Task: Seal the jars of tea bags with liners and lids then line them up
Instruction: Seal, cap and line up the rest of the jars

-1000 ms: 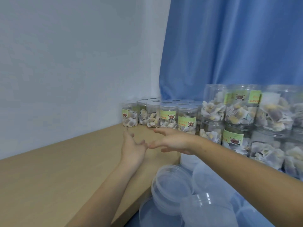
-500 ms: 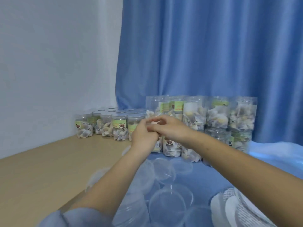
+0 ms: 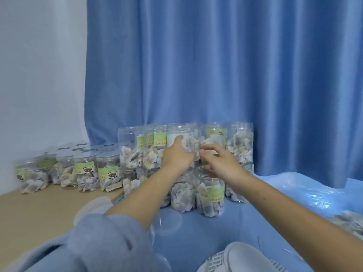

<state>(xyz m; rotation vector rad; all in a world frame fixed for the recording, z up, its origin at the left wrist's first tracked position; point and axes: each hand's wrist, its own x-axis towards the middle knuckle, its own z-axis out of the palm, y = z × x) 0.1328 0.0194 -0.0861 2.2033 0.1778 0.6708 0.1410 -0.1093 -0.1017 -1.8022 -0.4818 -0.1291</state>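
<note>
Open clear jars of tea bags point(image 3: 210, 195) stand stacked in two tiers on the blue sheet point(image 3: 225, 232) before the curtain. My left hand point(image 3: 177, 157) lies against an upper-tier jar point(image 3: 180, 134), thumb up on its front; its fingers are hidden, so a grip cannot be told. My right hand point(image 3: 220, 163) hovers beside it with loosely curled fingers and holds nothing, fingertips almost meeting the left hand's. Lidded jars point(image 3: 86, 169) with green labels stand in rows on the wooden table point(image 3: 39, 213) at the left. A clear lid point(image 3: 167, 220) lies in front of the stack.
A stack of white liners point(image 3: 245, 258) sits at the bottom edge, right of centre. Loose tea bags point(image 3: 349, 222) lie at the far right on crinkled blue plastic. A blue curtain point(image 3: 216, 75) hangs behind the jars, and a white wall is at the left.
The view has swung right from the lidded rows to the stacked open jars. Both hands, held together in front of me before, have reached forward to the upper tier.
</note>
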